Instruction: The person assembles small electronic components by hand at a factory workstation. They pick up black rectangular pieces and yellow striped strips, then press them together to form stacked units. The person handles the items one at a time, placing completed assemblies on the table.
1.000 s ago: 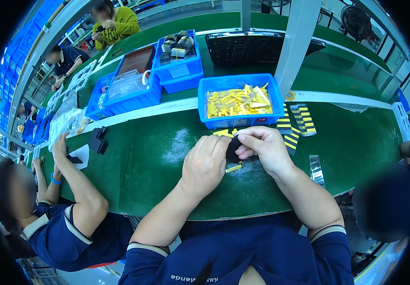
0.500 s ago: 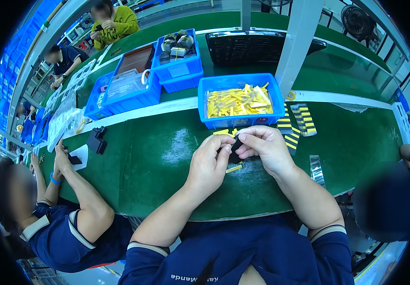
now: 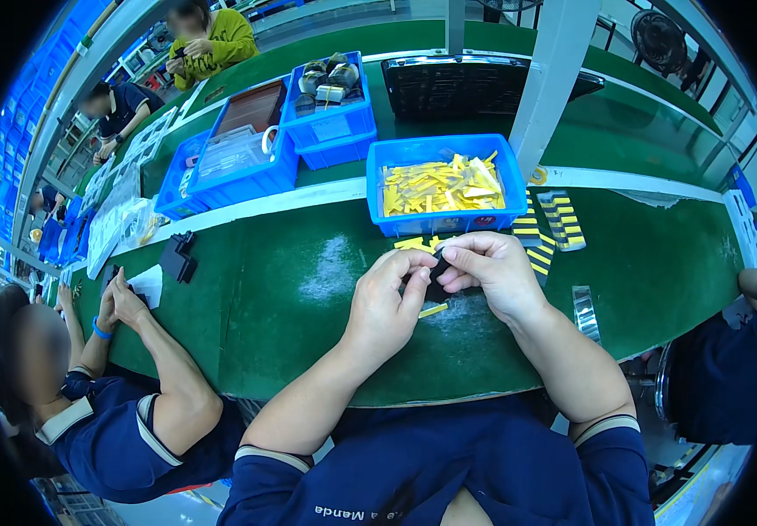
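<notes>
Between my two hands is a small black piece, mostly covered by the fingers, so its exact kind cannot be made out. My left hand pinches it from the left with thumb and forefinger. From the right, my right hand closes thumb and fingers on its upper part. Beneath and beside the hands, several yellow strips lie on the green table. One loose yellow strip is just below the black piece. A blue bin full of yellow strips stands just beyond my hands.
Black-and-yellow striped sheets lie right of the bin, with a shiny strip nearer me. Black parts sit at left, near a co-worker's hands. Blue crates and a metal post stand behind.
My hands stay almost in place around the black piece. The co-worker at left has shifted their hands and arm slightly. The person at far right has moved back from the table edge.
</notes>
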Motion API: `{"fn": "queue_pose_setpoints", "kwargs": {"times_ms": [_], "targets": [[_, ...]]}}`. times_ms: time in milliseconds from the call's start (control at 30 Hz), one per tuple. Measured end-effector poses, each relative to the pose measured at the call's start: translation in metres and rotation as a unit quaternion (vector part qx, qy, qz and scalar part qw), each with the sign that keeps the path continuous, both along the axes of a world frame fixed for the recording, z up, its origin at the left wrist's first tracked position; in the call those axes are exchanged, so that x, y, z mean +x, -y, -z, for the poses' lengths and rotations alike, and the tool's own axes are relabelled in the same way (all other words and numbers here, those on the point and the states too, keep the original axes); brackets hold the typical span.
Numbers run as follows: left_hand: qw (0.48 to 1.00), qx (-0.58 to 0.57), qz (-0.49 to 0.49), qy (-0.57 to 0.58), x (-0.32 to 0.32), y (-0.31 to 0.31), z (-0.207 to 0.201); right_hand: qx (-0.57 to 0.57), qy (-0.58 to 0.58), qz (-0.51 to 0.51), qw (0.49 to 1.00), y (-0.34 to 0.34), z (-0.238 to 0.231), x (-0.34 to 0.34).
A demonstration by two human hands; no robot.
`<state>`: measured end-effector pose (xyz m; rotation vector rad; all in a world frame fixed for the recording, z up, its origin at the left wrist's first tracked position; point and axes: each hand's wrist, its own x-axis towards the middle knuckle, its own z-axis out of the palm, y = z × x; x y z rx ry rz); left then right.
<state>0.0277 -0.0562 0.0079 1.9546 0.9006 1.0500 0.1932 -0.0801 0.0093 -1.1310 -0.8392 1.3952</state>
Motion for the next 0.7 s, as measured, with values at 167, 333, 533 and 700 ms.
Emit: {"fn": "queue_pose_setpoints", "kwargs": {"times_ms": [167, 333, 533, 700], "targets": [[1.0, 0.0, 0.001, -0.007, -0.0006, -0.0008, -0.0039, 0.004, 0.0, 0.01, 1.0, 0.0005, -0.0005, -0.0014], [1.0, 0.015, 0.005, -0.006, -0.0001, -0.0006, -0.0026, 0.007, 0.0, 0.009, 1.0, 0.0008, -0.0001, -0.0009], [1.0, 0.005, 0.007, -0.013, -0.0008, 0.0001, -0.0032, -0.001, 0.003, 0.006, 1.0, 0.0014, -0.0035, -0.001], [1.0, 0.012, 0.009, -0.011, -0.0013, 0.0002, -0.0028, 0.002, 0.009, 0.006, 1.0, 0.0014, -0.0039, -0.0011]]}}
